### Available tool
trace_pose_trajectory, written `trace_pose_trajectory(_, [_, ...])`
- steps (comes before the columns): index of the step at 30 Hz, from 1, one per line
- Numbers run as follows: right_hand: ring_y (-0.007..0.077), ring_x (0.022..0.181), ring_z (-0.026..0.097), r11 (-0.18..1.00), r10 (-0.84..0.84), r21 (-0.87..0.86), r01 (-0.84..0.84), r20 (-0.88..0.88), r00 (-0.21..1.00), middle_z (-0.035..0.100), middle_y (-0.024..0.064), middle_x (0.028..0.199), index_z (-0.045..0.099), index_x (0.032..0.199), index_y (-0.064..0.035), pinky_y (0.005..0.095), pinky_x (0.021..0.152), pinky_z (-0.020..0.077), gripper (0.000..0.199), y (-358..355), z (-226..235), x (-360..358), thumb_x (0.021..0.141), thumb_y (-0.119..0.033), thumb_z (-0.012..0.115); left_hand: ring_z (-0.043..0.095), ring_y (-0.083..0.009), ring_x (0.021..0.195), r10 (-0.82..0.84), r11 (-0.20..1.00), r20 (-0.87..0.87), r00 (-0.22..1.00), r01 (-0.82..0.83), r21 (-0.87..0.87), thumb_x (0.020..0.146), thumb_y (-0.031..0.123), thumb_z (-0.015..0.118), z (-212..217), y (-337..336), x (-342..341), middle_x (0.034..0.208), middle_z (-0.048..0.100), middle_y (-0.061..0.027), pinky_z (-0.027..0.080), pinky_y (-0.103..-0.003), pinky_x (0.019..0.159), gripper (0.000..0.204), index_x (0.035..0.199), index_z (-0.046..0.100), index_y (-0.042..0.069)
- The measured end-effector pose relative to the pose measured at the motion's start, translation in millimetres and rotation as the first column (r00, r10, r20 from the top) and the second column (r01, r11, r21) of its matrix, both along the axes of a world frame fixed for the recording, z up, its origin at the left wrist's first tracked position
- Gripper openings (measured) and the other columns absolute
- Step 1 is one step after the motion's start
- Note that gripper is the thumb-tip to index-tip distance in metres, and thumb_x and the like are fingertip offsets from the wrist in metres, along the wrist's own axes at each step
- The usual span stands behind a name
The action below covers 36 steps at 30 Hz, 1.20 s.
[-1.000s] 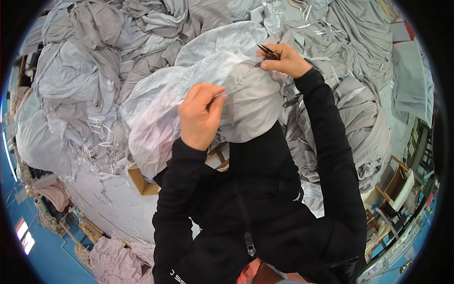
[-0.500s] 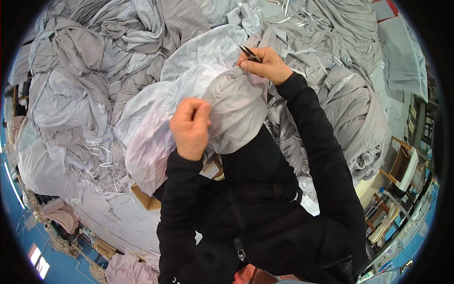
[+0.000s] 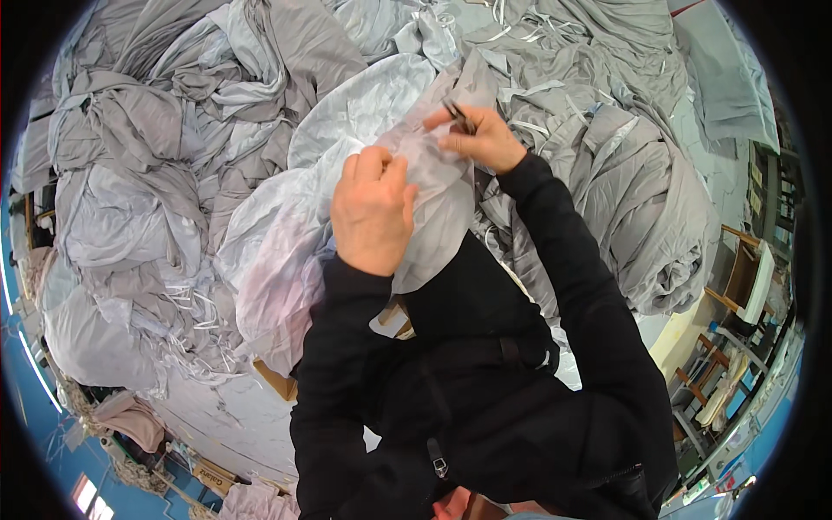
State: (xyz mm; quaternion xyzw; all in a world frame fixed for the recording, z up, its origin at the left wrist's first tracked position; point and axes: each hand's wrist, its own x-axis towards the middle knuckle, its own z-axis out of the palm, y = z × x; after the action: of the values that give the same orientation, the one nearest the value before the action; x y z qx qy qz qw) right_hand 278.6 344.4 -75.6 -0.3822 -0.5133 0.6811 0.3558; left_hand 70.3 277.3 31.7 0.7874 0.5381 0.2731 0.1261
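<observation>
A thin pale grey cloth (image 3: 438, 230) lies over my lap, its upper part blurred by motion. My left hand (image 3: 373, 212) is closed on this cloth with bent fingers; the fingertips are partly hidden. Dark thread snips (image 3: 459, 117) sit in my right hand (image 3: 485, 141), their blades pointing up and left. The thumb and forefinger of that hand reach toward the cloth's upper edge, and I cannot tell whether they touch it. White and faintly pink fabric (image 3: 282, 282) spreads to the left of my left hand.
Heaps of grey fabric rise at the left (image 3: 139, 130) and right (image 3: 641, 199), with white ties among them. A cardboard box (image 3: 276, 380) shows below the fabric at lower left. Wooden chairs (image 3: 741, 277) stand at the far right.
My left hand has moved up and right, nearer my right hand. My right hand has come slightly lower, its fingers more spread, still with the snips. The cloth between them has shifted.
</observation>
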Motion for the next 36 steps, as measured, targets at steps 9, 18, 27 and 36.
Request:
trace_pose_trajectory(9, [0.0008,0.068,0.050,0.997,-0.047,-0.056,0.046,-0.029,0.998,0.066,-0.0043,0.088,0.069,0.110,-0.0061,0.0179,0.058,0.0379,0.024,-36.7,2.3,-5.4,0.087,-0.015,0.071,0.057,-0.0222,0.065,0.128,0.991,0.302,0.945,-0.109,-0.079,0.081,0.000,0.068,-22.6,-6.4,-18.0,0.076,0.059,-0.0067,0.046,-0.031,0.059,0.008,0.077,0.061,0.002])
trace_pose_trajectory(18, [0.0055,0.068,0.052,0.984,-0.124,0.123,0.131,-0.065,0.990,0.062,-0.0039,0.084,0.069,0.108,-0.0029,0.0209,0.058,0.0420,0.025,-35.1,15.2,-15.0,0.083,-0.006,0.072,0.048,-0.0068,0.054,0.600,0.786,0.736,0.313,-0.056,-0.616,0.096,0.010,0.059,2.8,-67.1,-79.9,0.075,0.062,-0.0049,0.037,-0.020,0.047,0.014,0.087,0.063,0.000])
trace_pose_trajectory(27, [0.0134,0.065,0.055,0.780,-0.232,0.625,0.045,0.221,0.947,0.061,0.0065,0.079,0.065,0.086,0.0014,0.0251,0.059,0.0434,0.008,-25.9,27.6,-20.6,0.078,0.003,0.067,0.052,-0.0082,0.061,0.599,0.769,0.731,0.327,0.018,-0.639,0.097,0.013,0.059,-3.8,-67.3,-62.6,0.081,0.064,-0.0063,0.039,-0.021,0.051,0.015,0.089,0.061,0.000])
trace_pose_trajectory(36, [0.0118,0.060,0.055,0.795,-0.278,0.589,0.144,0.142,0.950,0.060,0.0036,0.071,0.065,0.080,-0.0021,0.0245,0.055,0.0422,0.009,-89.1,106.8,-18.0,0.075,0.005,0.067,0.058,-0.0109,0.065,0.322,0.901,0.748,0.580,0.055,-0.430,0.087,-0.001,0.062,27.6,-61.0,-11.2,0.087,0.068,-0.0081,0.048,-0.026,0.059,0.012,0.099,0.064,-0.001])
